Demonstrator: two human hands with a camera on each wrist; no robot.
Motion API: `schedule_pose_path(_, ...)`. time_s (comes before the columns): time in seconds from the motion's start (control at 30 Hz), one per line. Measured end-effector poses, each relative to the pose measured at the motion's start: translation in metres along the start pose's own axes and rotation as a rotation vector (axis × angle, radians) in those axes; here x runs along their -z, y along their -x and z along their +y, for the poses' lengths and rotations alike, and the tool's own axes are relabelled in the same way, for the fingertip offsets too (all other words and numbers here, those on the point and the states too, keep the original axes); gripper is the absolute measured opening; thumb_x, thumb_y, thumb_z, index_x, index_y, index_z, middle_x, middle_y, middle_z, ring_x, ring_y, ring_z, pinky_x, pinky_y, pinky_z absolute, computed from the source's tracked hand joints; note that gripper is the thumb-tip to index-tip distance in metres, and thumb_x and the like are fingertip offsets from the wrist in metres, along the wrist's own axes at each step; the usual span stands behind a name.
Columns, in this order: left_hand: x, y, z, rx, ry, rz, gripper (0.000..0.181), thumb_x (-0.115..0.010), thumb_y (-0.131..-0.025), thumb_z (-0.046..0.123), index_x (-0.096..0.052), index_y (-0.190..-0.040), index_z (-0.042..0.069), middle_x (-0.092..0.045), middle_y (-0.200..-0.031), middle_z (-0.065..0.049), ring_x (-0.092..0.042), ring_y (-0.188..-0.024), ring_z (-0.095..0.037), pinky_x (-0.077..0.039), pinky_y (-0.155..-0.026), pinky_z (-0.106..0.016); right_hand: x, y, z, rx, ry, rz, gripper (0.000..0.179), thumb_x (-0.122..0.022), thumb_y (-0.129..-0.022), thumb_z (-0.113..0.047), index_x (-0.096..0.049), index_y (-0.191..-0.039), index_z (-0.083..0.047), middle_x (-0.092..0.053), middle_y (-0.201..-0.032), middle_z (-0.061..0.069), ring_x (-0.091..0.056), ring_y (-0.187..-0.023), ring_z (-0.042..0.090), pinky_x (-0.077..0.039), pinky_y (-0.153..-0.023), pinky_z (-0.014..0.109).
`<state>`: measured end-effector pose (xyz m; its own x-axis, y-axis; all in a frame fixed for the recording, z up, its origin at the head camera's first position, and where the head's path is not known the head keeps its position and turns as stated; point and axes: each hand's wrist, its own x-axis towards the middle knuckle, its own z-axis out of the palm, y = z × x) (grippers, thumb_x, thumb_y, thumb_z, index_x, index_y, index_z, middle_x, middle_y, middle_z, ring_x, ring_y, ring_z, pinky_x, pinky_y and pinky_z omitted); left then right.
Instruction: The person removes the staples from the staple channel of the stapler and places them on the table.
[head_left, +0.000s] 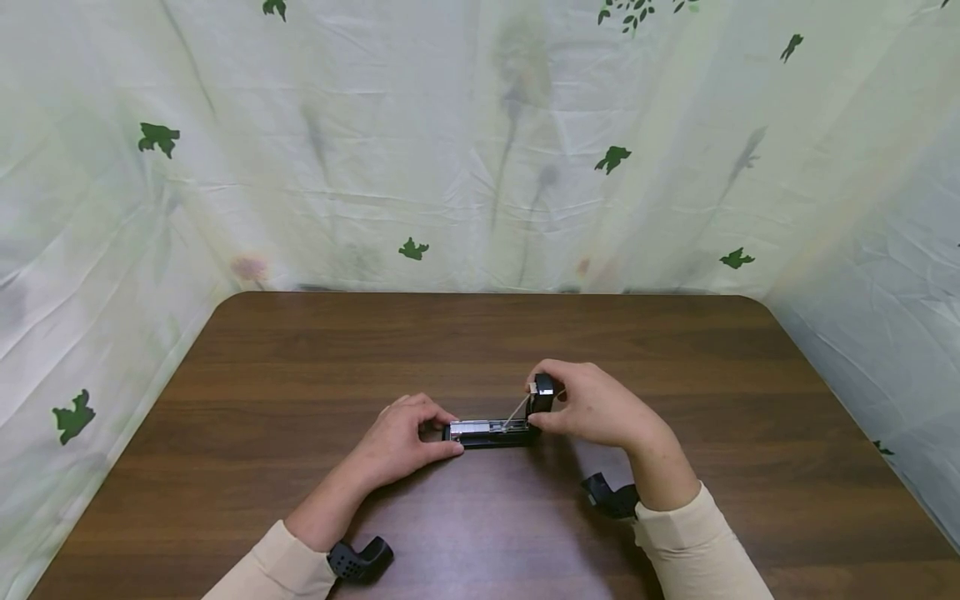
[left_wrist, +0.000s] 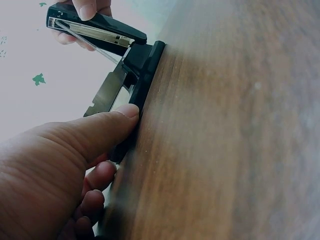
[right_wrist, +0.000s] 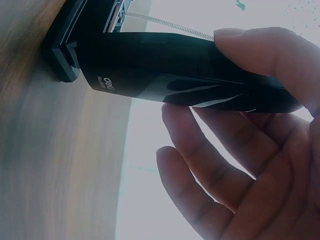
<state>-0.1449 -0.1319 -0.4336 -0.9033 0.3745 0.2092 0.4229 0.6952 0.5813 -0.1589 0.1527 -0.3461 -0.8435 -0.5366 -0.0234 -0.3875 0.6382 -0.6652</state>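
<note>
A black stapler [head_left: 495,437] lies on the wooden table with its top arm [right_wrist: 175,70] swung up, nearly upright. Its metal staple channel [left_wrist: 107,92] is exposed, and a thin spring [left_wrist: 85,40] stretches from the raised arm down to it. My left hand [head_left: 401,437] holds the front end of the base between thumb and fingers, the thumb [left_wrist: 127,111] on the near side. My right hand [head_left: 592,404] grips the raised arm, thumb on one side and fingers on the other. White lettering shows on that arm in the right wrist view.
The brown wooden table [head_left: 375,342] has rounded far corners. A pale curtain [head_left: 450,125] with green leaf prints hangs behind it and along both sides. Each wrist wears a black camera mount, one near the left sleeve [head_left: 281,562], one at the right sleeve [head_left: 690,533].
</note>
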Motion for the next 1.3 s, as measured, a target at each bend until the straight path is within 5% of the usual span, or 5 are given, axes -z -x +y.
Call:
schedule_pose_path(0.63, -0.001, 0.000, 0.000, -0.009, -0.006, 0.007, 0.029, -0.079, -0.067, 0.047, -0.067, -0.091, 0.035, -0.053, -0.080, 0.016, -0.046, -0.076, -0.006, -0.036, -0.071, -0.030, 0.005, 0.003, 0.000, -0.030, -0.017, 0.000, 0.025, -0.075, -0.076, -0.022, -0.058, -0.094, -0.026, -0.062, -0.080, -0.011, -0.058, -0.071, 0.014, -0.047, -0.065, 0.033)
schedule_pose_path(1.3, 0.000, 0.000, 0.001, 0.019, 0.004, -0.009, 0.029, -0.079, -0.067, 0.046, -0.067, -0.090, 0.033, -0.052, -0.080, 0.015, -0.046, -0.077, -0.006, -0.036, -0.073, -0.032, 0.016, 0.011, 0.008, -0.089, 0.135, 0.072, 0.025, -0.076, -0.071, -0.022, -0.059, -0.088, -0.026, -0.059, -0.078, -0.012, -0.052, -0.070, 0.012, -0.042, -0.063, 0.031)
